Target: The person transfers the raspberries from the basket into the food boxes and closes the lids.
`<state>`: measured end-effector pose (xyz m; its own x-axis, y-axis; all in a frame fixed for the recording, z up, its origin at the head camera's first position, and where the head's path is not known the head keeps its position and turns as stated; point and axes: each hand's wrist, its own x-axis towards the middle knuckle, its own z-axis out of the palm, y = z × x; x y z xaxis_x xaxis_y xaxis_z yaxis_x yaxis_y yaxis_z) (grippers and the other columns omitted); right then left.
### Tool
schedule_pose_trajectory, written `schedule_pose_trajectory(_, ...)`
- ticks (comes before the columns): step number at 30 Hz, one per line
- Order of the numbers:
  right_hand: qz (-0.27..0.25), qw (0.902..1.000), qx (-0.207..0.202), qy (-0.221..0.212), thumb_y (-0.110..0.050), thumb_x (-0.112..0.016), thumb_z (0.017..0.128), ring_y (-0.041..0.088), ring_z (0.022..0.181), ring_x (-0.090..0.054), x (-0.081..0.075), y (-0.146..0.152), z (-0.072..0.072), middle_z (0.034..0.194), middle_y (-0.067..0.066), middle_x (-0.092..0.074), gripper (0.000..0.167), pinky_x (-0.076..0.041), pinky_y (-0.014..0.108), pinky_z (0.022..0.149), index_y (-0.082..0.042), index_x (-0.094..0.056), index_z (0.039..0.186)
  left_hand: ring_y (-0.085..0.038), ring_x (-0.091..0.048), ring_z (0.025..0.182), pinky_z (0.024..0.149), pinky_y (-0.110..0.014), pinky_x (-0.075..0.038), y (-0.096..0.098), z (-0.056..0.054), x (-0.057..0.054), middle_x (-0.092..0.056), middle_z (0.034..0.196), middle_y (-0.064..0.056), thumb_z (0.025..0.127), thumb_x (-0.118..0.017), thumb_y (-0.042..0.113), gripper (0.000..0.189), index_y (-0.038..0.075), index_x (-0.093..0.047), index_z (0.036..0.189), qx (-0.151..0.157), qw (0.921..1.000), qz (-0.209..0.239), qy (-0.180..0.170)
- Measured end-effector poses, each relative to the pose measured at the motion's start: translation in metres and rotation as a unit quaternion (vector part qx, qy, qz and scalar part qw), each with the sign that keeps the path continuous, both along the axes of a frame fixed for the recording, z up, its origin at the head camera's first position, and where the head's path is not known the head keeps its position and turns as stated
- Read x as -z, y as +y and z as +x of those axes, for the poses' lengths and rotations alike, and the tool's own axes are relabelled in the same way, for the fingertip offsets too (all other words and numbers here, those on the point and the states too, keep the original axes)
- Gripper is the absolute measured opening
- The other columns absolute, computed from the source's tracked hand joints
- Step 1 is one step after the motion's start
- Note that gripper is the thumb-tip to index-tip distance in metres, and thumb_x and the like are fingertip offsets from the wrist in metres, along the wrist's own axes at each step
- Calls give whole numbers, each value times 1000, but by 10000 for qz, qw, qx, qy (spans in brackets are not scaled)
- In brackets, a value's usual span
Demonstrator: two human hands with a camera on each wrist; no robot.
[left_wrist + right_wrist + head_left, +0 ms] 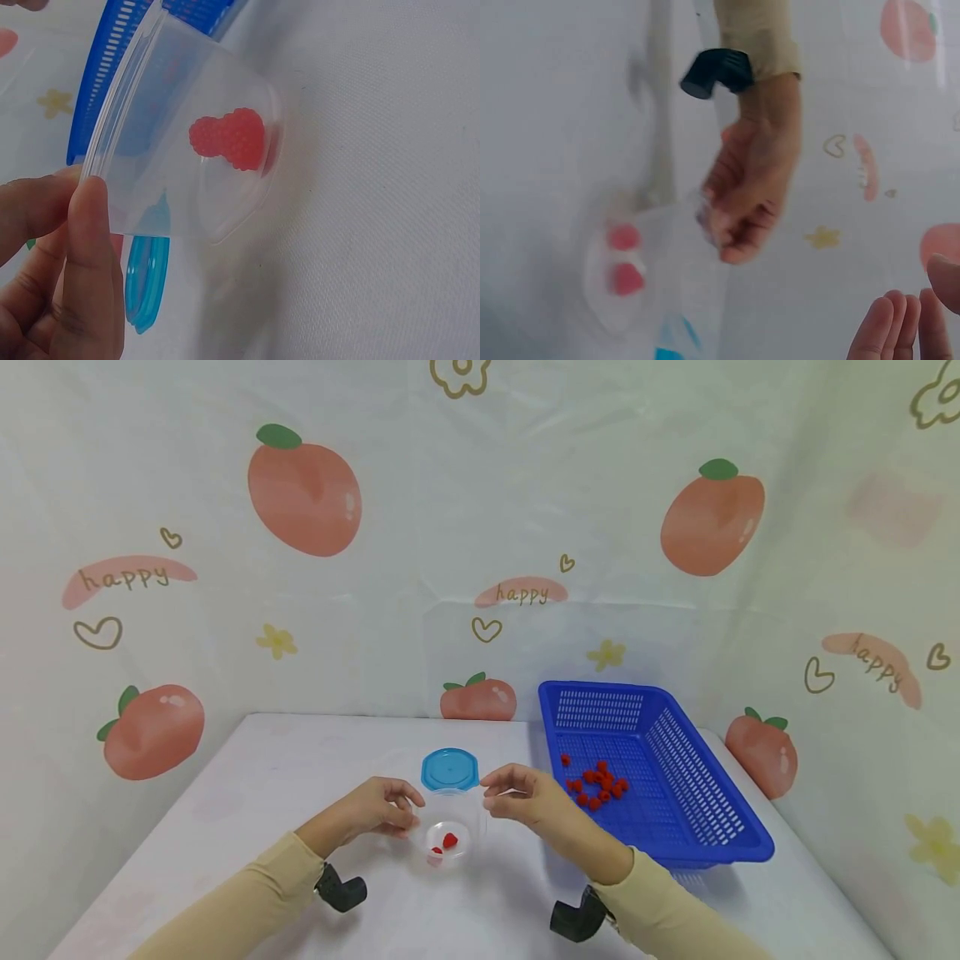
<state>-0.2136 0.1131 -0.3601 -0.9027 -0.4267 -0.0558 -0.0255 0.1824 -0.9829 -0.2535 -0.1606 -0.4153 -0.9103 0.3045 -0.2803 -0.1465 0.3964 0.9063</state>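
A clear plastic container [471, 818] with two raspberries [244, 140] in its bottom is between the two hands in the head view. My left hand [377, 807] pinches its rim between thumb and fingers, as the left wrist view shows from close by. On the other side, my right hand [534, 802] is near the opposite rim. Its fingers [874, 330] are extended and hold nothing; the thumb stands apart from them. Just behind the container lies a light blue lid [450, 770] on the table.
To the right stands a large blue plastic basket [660, 752] with slotted walls, its near edge close to my right forearm. Several loose raspberries [602, 778] lie in its left part. A white cloth [330, 752] covers the table, and a printed curtain [420, 527] hangs behind.
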Motion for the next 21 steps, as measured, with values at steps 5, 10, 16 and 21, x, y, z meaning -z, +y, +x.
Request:
schedule_pose_trajectory(5, -68, 9996, 222, 187, -18, -69, 90, 19, 100, -60, -22, 16, -7, 104, 5, -60, 32, -53, 31, 93, -4, -61, 117, -17, -62, 66, 67, -27, -58, 0, -1, 0, -58, 80, -7, 83, -72, 4, 26, -1, -63, 107, -52, 10000, -63, -15)
schedule_pose_trajectory(10, -420, 9971, 546, 331, -16, -69, 89, 17, 99, -60, -37, 32, -19, 102, 2, -59, 34, -53, 24, 90, -3, -58, 119, -16, -62, 66, 67, -27, -58, 1, -1, 0, -58, 80, -7, 83, -72, 3, 26, -1, -63, 107, -61, 10000, -54, -17)
schedule_pose_trajectory(16, -1078, 9902, 653, 595, -9, -62, 93, 14, 100, -60, -46, 54, -39, 100, -2, -57, 22, -52, 22, 91, -11, -59, 115, -17, -61, 67, 66, -27, -58, 2, 0, 0, -57, 80, -7, 82, -73, 3, 25, 0, -64, 105, -168, 9998, -128, -34)
schedule_pose_trajectory(21, -1200, 9836, 847, 1042, -9, -60, 95, 11, 94, -62, -48, 74, -57, 97, -4, -59, 19, -54, 22, 87, -21, -60, 111, -17, -61, 66, 65, -27, -58, 1, 0, 1, -57, 79, -7, 82, -74, 3, 26, 0, -63, 105, -159, 9998, -108, -41)
